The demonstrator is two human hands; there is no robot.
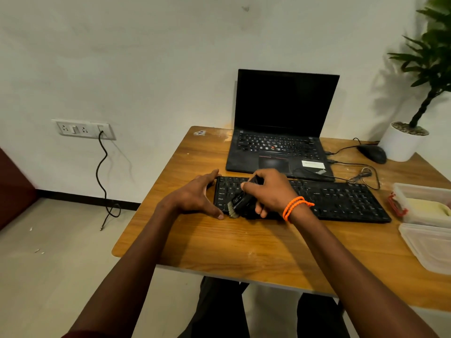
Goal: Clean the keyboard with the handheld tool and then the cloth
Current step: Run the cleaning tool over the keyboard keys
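Observation:
A black keyboard [341, 198] lies across the wooden table [244, 245] in front of a laptop. My right hand [271, 189] grips a black handheld brush [240, 200], whose pale bristles [232, 210] touch the keyboard's front left corner. My left hand [195, 196] holds the keyboard's left end, thumb on the back edge and fingers along the front edge. A yellowish cloth [427, 207] lies in a clear container at the right.
An open black laptop [283, 132] stands behind the keyboard. A black mouse [372, 153] and its cables lie at the back right, beside a white plant pot [400, 142]. Clear plastic containers [429, 242] sit at the table's right edge. A wall socket [83, 129] has a dangling cable.

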